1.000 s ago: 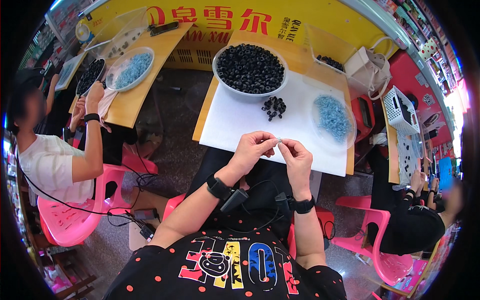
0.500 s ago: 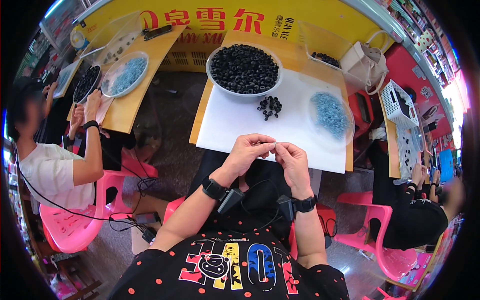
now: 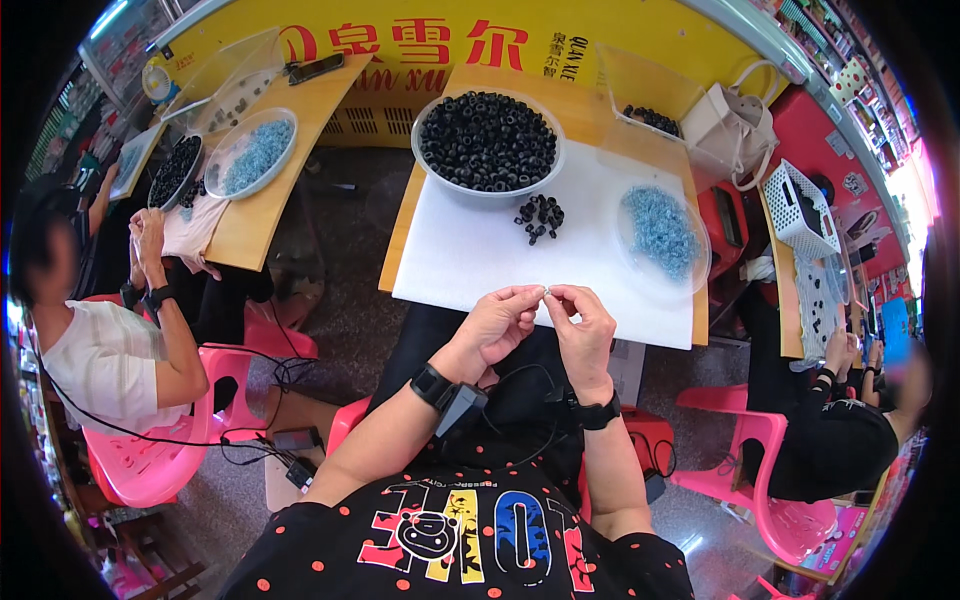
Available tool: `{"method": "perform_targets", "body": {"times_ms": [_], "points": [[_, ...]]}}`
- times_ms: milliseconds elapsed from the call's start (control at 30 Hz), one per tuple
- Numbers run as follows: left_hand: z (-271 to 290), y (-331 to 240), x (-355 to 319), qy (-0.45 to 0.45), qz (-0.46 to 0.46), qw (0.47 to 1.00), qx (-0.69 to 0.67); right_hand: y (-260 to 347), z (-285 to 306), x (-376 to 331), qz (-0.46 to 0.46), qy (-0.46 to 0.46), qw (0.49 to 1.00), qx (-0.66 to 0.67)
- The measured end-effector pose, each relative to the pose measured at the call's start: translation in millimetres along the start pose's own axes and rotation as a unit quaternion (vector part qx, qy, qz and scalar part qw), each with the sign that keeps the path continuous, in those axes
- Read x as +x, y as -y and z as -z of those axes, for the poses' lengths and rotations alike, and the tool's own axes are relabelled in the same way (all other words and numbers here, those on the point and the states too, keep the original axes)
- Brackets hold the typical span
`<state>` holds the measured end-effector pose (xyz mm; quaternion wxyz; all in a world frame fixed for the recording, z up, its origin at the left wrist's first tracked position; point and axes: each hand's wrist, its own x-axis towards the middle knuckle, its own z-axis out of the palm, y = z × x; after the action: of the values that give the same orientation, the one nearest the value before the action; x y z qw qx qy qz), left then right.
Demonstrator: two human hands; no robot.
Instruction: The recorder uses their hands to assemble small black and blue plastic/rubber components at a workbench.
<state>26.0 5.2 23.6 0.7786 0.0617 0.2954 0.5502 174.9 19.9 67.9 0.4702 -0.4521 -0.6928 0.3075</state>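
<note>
My left hand and my right hand meet just over the near edge of a white sheet. Thumb and forefinger of each are pinched together on a tiny pale piece, too small to name. Beyond my hands lies a small heap of black ring-like pieces. Behind it stands a white bowl filled with more of the same black pieces. To the right, a clear round tray holds many small light-blue translucent pieces.
A clear box with black pieces and a beige handbag are at the back right. Co-workers sit at a left table and a right table. Cables trail by a pink chair on the left.
My hands have come slightly nearer to me, fingertips still together, the left wrist lower. The co-worker on the left has drawn their hands back from the tray toward the table's near edge.
</note>
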Motion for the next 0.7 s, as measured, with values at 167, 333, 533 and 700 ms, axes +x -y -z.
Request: {"method": "perform_targets", "body": {"times_ms": [167,333,533,700], "points": [[-2,2,1,0.017,0.04,0.999,-0.025,-22,-2,-7,-0.15,0.006,0.967,0.208],[-11,1,0,-0.013,0.002,0.999,0.036,-17,2,-7,-0.095,-0.001,0.992,0.078],[-18,1,-2,-0.026,-0.032,0.997,0.067,-19,1,-5,-0.097,-0.025,0.992,0.073],[-18,1,-1,0.003,-0.006,0.997,0.07,-33,1,-6,-0.186,-0.013,0.937,0.295]]}}
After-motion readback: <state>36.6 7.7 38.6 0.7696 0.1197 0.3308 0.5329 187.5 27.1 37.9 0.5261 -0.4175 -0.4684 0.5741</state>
